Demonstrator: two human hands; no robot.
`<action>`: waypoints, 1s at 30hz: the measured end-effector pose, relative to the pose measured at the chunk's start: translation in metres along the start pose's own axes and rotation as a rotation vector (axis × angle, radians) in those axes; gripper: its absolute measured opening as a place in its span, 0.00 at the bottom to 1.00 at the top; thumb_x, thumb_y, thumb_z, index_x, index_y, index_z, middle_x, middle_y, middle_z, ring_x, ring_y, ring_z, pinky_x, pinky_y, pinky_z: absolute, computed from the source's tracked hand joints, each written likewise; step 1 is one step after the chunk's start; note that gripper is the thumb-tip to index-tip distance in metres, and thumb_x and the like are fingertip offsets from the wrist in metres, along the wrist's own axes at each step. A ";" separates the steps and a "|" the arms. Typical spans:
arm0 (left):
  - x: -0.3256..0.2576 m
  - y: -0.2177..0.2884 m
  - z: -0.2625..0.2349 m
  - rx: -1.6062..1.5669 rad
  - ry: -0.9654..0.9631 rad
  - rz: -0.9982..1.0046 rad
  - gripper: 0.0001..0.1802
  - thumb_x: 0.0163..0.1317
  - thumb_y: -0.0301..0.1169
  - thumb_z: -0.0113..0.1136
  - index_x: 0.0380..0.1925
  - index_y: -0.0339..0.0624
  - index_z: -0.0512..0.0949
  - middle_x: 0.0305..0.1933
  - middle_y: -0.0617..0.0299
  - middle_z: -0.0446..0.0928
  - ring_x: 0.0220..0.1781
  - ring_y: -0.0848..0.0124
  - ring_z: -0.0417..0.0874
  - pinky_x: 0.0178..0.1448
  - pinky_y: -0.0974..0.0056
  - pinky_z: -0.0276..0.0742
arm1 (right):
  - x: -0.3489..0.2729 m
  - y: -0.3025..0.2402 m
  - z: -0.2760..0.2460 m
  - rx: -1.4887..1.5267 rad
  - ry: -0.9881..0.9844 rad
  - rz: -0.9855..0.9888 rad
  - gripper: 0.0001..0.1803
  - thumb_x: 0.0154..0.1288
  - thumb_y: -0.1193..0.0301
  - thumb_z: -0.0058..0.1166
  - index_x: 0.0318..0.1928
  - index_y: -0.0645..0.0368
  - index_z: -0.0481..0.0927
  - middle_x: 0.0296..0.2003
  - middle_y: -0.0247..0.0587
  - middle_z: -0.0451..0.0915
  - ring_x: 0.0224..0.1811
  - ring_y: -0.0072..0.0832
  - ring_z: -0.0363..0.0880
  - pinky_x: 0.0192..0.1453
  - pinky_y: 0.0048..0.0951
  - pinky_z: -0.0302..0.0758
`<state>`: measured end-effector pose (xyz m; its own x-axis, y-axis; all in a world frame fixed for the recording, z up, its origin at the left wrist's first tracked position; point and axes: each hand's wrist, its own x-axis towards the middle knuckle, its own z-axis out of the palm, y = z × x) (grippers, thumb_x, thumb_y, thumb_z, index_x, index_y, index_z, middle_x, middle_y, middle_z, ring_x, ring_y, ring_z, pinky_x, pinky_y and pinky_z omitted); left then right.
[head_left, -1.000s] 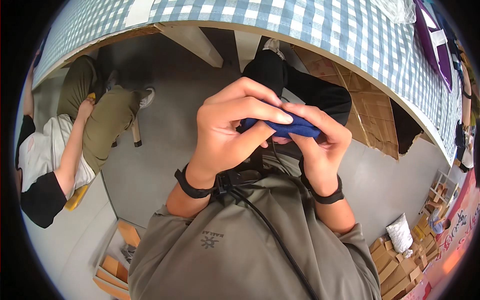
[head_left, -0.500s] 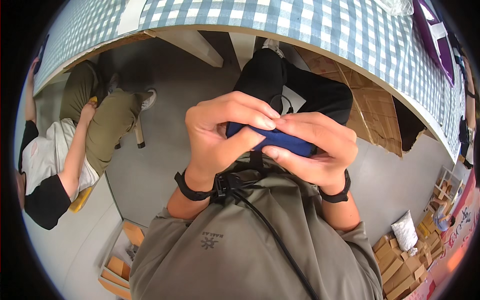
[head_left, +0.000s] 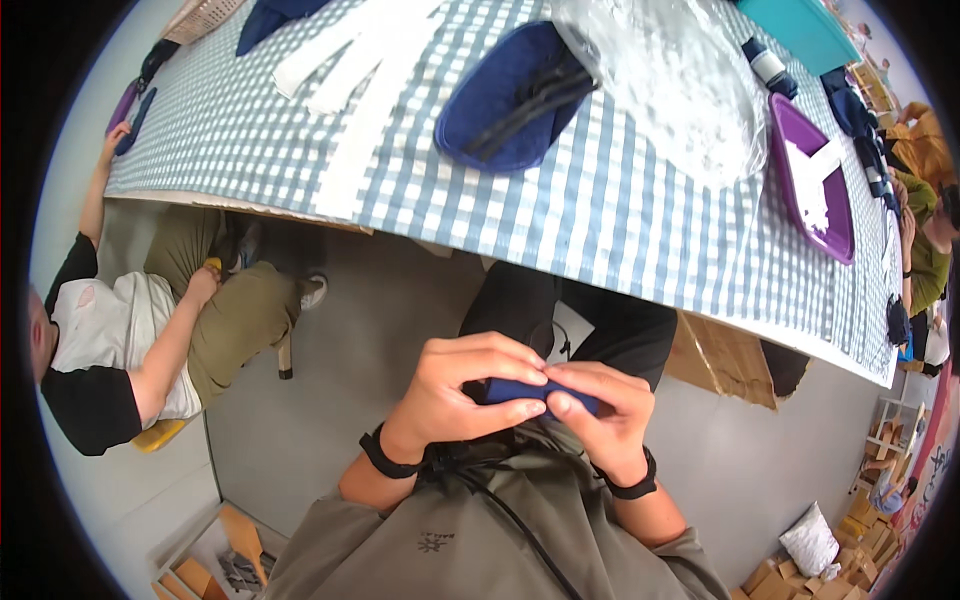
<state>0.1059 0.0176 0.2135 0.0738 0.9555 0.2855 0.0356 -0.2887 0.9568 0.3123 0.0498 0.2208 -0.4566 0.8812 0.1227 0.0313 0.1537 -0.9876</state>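
Still pinching navy cloth [head_left: 512, 392] in left hand [head_left: 450, 388] and right hand [head_left: 615, 410] (lower in view now, with more checked tablecloth [head_left: 600, 240] above), so still being worked.

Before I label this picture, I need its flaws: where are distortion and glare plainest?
Head view, rim: black corners; head view, middle: the cloth bows along its front edge; head view, top: glints on the plastic, white strips nearly washed out.

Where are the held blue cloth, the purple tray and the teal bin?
Blue cloth [head_left: 513, 392], head view, exposed left part.
Purple tray [head_left: 837, 240], head view, bare near end.
Teal bin [head_left: 802, 32], head view, visible middle.
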 end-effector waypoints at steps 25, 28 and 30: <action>0.100 0.031 -0.051 1.112 0.310 0.312 0.14 0.52 0.17 0.62 0.38 0.42 0.86 0.45 0.61 0.86 0.58 0.55 0.79 0.60 0.55 0.77 | -0.051 -0.024 -0.069 -0.004 0.237 0.010 0.21 0.49 0.74 0.73 0.44 0.72 0.85 0.40 0.57 0.86 0.42 0.40 0.87 0.50 0.33 0.81; 0.102 0.026 -0.050 1.103 0.375 0.398 0.14 0.50 0.15 0.63 0.35 0.41 0.87 0.40 0.61 0.86 0.54 0.55 0.81 0.54 0.57 0.80 | -0.062 -0.018 -0.076 0.032 0.285 0.108 0.21 0.50 0.73 0.72 0.45 0.72 0.84 0.39 0.57 0.86 0.42 0.39 0.86 0.50 0.34 0.81; 0.102 0.030 -0.049 1.093 0.395 0.462 0.14 0.47 0.14 0.64 0.34 0.41 0.87 0.38 0.61 0.86 0.50 0.55 0.83 0.51 0.59 0.81 | -0.064 -0.015 -0.078 0.047 0.293 0.144 0.21 0.50 0.73 0.72 0.45 0.72 0.84 0.39 0.57 0.86 0.42 0.39 0.86 0.50 0.33 0.81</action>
<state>0.0660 0.1099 0.2738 0.0026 0.6501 0.7599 0.9082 -0.3195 0.2703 0.4110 0.0258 0.2358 -0.1747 0.9846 -0.0026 0.0332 0.0032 -0.9994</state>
